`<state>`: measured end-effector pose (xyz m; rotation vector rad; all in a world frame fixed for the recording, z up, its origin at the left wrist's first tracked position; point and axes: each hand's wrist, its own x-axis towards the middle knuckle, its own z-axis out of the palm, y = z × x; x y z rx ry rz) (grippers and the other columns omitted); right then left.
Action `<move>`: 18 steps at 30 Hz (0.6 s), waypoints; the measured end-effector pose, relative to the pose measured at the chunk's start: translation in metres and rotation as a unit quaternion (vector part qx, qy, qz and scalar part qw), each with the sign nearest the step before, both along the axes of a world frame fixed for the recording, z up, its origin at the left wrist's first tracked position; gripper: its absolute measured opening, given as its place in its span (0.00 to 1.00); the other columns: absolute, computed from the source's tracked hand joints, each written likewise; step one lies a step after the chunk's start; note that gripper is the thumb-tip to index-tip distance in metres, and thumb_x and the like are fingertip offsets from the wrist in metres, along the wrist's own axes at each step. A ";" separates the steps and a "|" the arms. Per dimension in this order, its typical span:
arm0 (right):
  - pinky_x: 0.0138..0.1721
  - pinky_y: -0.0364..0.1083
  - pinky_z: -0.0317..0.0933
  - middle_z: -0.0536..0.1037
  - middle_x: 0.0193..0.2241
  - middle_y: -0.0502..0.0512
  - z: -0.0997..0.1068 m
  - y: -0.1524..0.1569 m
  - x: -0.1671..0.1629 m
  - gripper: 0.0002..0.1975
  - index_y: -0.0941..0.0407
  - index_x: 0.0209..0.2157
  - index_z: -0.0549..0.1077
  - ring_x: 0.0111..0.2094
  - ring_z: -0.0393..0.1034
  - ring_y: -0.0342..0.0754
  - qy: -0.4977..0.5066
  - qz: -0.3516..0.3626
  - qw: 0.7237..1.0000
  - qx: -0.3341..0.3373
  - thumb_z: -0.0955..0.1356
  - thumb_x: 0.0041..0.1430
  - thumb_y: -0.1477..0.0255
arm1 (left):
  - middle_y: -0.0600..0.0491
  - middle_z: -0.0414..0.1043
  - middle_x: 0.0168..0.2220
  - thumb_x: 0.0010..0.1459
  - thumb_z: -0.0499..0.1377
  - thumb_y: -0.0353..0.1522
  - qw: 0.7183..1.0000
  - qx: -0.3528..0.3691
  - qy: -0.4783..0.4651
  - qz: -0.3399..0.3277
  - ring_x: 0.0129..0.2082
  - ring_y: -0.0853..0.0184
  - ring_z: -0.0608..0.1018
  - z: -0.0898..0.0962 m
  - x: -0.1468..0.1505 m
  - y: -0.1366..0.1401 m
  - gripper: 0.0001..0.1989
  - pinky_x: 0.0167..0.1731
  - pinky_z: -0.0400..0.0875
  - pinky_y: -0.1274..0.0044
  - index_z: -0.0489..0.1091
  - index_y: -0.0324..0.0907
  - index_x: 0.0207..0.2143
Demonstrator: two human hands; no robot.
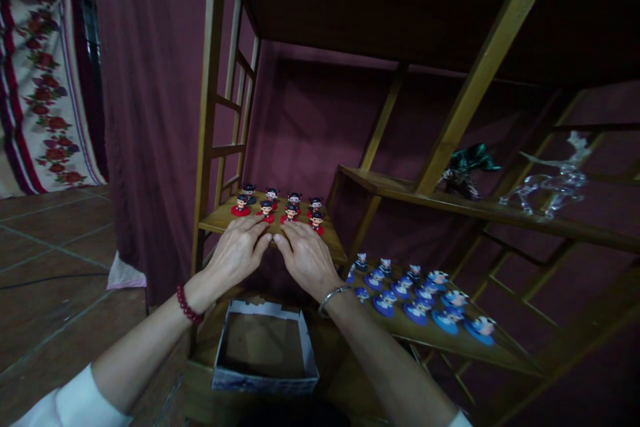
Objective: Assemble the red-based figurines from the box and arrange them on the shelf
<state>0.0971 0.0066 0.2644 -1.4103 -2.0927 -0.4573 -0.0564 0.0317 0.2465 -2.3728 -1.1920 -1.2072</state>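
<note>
Two rows of small figurines [267,211] with black hair and red bases stand on a wooden shelf [334,240] at the upper left. My left hand [239,247] lies palm down at this shelf's front edge, its fingers stretched toward the front row. Beside it, thumbs nearly meeting, my right hand [306,255] is in the same flat pose, close to the front figurines on the right. Neither hand appears to hold anything; some fingertips are hard to separate from the figurine bases. Below my hands sits an open shallow cardboard box [307,340] with nothing visible inside.
Several blue and purple figurines [418,309] stand on a lower shelf to the right. A clear glass animal figure [553,183] and a dark green ornament [467,170] occupy a higher shelf [480,213]. Wooden posts [480,80] divide the unit. A dark curtain [150,113] hangs left.
</note>
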 end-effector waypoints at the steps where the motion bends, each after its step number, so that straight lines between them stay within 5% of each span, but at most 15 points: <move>1: 0.52 0.51 0.55 0.70 0.48 0.61 -0.001 0.000 0.001 0.22 0.62 0.47 0.69 0.51 0.60 0.51 0.005 0.003 1.000 0.004 0.55 0.62 0.65 | 0.45 0.68 0.48 0.59 0.47 0.36 1.000 0.007 -0.002 -0.001 0.49 0.61 0.68 0.000 0.001 0.000 0.18 0.49 0.61 0.66 0.68 0.38 0.46; 9: 0.53 0.53 0.55 0.70 0.48 0.62 -0.007 -0.008 0.006 0.19 0.62 0.47 0.69 0.51 0.61 0.51 0.033 0.016 0.999 0.032 0.57 0.61 0.67 | 0.46 0.69 0.46 0.57 0.47 0.29 0.998 0.022 -0.008 -0.053 0.46 0.63 0.69 0.001 0.014 -0.010 0.14 0.47 0.62 0.68 0.68 0.38 0.43; 18: 0.54 0.53 0.56 0.70 0.48 0.62 -0.017 -0.021 0.022 0.18 0.63 0.47 0.68 0.51 0.60 0.51 0.066 0.044 0.995 0.067 0.58 0.60 0.70 | 0.45 0.69 0.46 0.51 0.51 0.27 0.999 -0.001 0.038 -0.037 0.45 0.60 0.67 0.009 0.037 -0.016 0.19 0.45 0.61 0.66 0.64 0.36 0.47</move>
